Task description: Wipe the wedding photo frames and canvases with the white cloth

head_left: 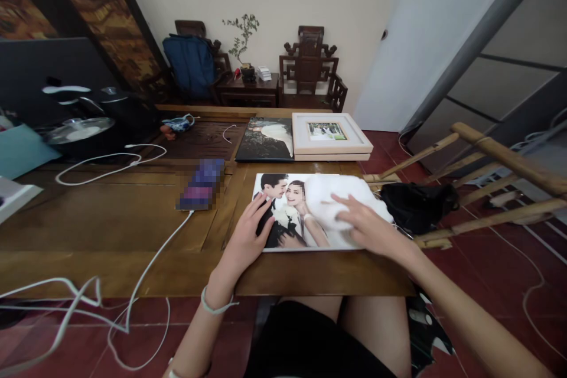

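A photo panel (319, 239) printed with a wedding couple lies flat near the front edge of the wooden table. My left hand (252, 227) rests on its left edge with the fingers stretched out. A white, soft, bunched cloth (363, 192) covers the panel's upper right part and reaches past its right side. Against this cloth lies my right hand (361, 221), fingers spread and slightly blurred. Whether the fingertips pinch any of the cloth is hard to see.
Behind the panel are a dark photo album (266, 139) and stacked pale picture frames (332, 136). A phone (201, 186) on a white cable (155, 260) lies to the left. Further left stands a lidded pot (82, 133). A bamboo rack (496, 159) and black bag (419, 207) are at right.
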A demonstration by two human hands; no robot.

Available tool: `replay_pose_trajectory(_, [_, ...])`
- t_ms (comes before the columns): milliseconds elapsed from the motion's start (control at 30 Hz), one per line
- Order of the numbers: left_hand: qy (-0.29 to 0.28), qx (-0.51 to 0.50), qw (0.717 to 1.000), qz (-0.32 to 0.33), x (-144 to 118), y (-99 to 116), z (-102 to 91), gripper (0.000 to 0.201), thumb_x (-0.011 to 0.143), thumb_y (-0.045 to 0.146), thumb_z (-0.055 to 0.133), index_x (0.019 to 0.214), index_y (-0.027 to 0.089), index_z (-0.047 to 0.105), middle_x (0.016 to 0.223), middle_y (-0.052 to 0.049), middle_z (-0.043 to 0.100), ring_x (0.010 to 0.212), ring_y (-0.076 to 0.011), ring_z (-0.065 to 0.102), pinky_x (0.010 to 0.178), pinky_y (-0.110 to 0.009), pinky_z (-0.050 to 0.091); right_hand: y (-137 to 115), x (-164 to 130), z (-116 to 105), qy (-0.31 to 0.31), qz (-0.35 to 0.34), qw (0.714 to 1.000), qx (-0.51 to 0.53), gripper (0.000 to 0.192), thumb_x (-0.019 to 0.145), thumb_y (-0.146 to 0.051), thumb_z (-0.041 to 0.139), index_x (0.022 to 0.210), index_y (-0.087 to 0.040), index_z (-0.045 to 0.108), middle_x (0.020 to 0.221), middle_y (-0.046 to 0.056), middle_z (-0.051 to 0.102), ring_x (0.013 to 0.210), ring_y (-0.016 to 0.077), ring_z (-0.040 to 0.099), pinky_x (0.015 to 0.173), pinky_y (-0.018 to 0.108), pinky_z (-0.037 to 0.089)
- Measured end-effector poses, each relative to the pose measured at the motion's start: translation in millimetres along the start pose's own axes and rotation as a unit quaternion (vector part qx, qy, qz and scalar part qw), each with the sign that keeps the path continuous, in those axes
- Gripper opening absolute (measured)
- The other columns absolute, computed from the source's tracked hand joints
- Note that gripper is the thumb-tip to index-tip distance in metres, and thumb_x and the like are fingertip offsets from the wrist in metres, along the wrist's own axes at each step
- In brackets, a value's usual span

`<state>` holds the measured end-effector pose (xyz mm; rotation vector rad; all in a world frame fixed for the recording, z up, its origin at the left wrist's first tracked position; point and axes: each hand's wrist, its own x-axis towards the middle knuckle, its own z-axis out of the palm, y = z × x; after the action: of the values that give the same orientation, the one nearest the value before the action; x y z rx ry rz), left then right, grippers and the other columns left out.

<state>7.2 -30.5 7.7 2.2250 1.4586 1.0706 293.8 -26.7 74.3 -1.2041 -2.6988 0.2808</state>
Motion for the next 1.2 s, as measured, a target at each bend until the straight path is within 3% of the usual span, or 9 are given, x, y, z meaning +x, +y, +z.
replay_pose_trajectory(133, [-0.008, -0.005, 1.0, -0.003, 1.2, -0.2, -1.3, 0.04, 0.09, 0.03, 0.045, 0.128, 0.02, 0.049, 0.14, -0.011, 0.045, 0.133, -0.0236, 0.035, 0.109, -0.047, 0.03, 41.1, 57.9, -15.5, 0.012, 0.018, 1.0, -0.006, 0.053, 0.059, -0.001, 0.036, 0.103, -0.016, 0.062, 0.109, 0.009, 0.065, 0.107, 0.0265, 0.056, 0.089, 0.04, 0.043])
replay_pose_trajectory(267, [-0.008, -0.004, 1.0, -0.008, 2.0, -0.3, -1.0, 0.039, 0.09, 0.029, 0.045, 0.128, 0.019, 0.049, 0.139, -0.012, 0.045, 0.133, -0.0237, 0.035, 0.109, -0.046, 0.031, 46.9, 77.7, -21.4, 0.015, 0.035, 0.999, 0.0, 0.05, 0.062, -0.001, 0.036, 0.102, -0.014, 0.063, 0.105, 0.01, 0.067, 0.096, 0.0262, 0.06, 0.083, 0.036, 0.044])
replay_pose_trajectory(433, [0.003, -0.004, 1.0, -0.004, 2.0, -0.7, 1.0, 0.039, 0.09, 0.028, 0.045, 0.128, 0.02, 0.049, 0.139, -0.011, 0.045, 0.132, -0.0237, 0.036, 0.108, -0.047, 0.032, 13.2, 26.7, 1.7, 0.032, 0.036, 0.999, -0.024, 0.05, 0.06, 0.002, 0.038, 0.101, -0.014, 0.062, 0.13, 0.016, 0.052, 0.127, 0.0281, 0.04, 0.105, 0.052, 0.028])
replay_pose_trajectory(567, [0.01, -0.006, 1.0, 0.0, 2.0, -0.9, 2.2, 0.038, 0.09, 0.028, 0.045, 0.127, 0.02, 0.049, 0.138, -0.012, 0.046, 0.132, -0.024, 0.036, 0.108, -0.048, 0.032, -31.4, -37.0, 15.1, 0.018, 0.005, 1.0, -0.001, 0.046, 0.055, 0.006, 0.035, 0.082, -0.019, 0.063, 0.139, 0.007, 0.044, 0.138, 0.0241, 0.019, 0.11, 0.056, 0.018])
replay_pose_trajectory(667, [0.008, -0.008, 1.0, 0.001, 2.0, -1.2, 2.5, 0.039, 0.09, 0.028, 0.045, 0.127, 0.02, 0.049, 0.139, -0.012, 0.045, 0.133, -0.0245, 0.035, 0.108, -0.048, 0.032, -63.7, -67.5, 14.1, -0.008, -0.017, 1.0, 0.0, 0.043, 0.051, 0.007, 0.035, 0.073, -0.019, 0.061, 0.141, 0.003, 0.042, 0.138, 0.0263, 0.015, 0.109, 0.061, 0.017])
replay_pose_trajectory(767, [0.005, -0.009, 1.0, 0.0, 2.0, -1.2, 2.2, 0.04, 0.09, 0.028, 0.045, 0.128, 0.02, 0.048, 0.139, -0.012, 0.045, 0.133, -0.0245, 0.035, 0.108, -0.048, 0.031, -80.4, -73.3, 9.5, -0.04, -0.019, 0.999, -0.001, 0.043, 0.051, 0.007, 0.035, 0.072, -0.02, 0.06, 0.141, 0.001, 0.042, 0.137, 0.0263, 0.019, 0.109, 0.059, 0.021])
replay_pose_trajectory(867, [0.0, -0.007, 1.0, -0.003, 1.9, -1.0, 1.5, 0.04, 0.09, 0.028, 0.045, 0.128, 0.019, 0.048, 0.14, -0.012, 0.044, 0.133, -0.0244, 0.034, 0.108, -0.048, 0.031, -70.6, -54.5, 6.7, -0.043, -0.011, 0.999, 0.01, 0.046, 0.054, 0.007, 0.035, 0.08, -0.02, 0.062, 0.14, 0.003, 0.045, 0.137, 0.0246, 0.022, 0.109, 0.056, 0.022])
replay_pose_trajectory(1033, [-0.003, -0.014, 1.0, 0.0, 1.9, -1.3, 0.3, 0.038, 0.09, 0.028, 0.045, 0.126, 0.019, 0.05, 0.14, -0.012, 0.044, 0.133, -0.0241, 0.034, 0.109, -0.047, 0.03, -10.9, 16.0, 3.0, -0.003, -0.001, 1.0, -0.001, 0.05, 0.058, 0.003, 0.038, 0.098, -0.015, 0.063, 0.126, 0.014, 0.056, 0.132, 0.0249, 0.033, 0.108, 0.051, 0.024])
replay_pose_trajectory(1200, [-0.007, -0.013, 1.0, -0.004, 1.8, -0.9, 0.0, 0.04, 0.09, 0.028, 0.045, 0.128, 0.018, 0.048, 0.14, -0.012, 0.044, 0.134, -0.0237, 0.033, 0.109, -0.047, 0.03, 35.7, 77.1, -3.7, 0.038, 0.024, 0.999, 0.013, 0.053, 0.061, 0.0, 0.036, 0.105, -0.015, 0.062, 0.111, 0.009, 0.065, 0.109, 0.0265, 0.056, 0.101, 0.049, 0.033])
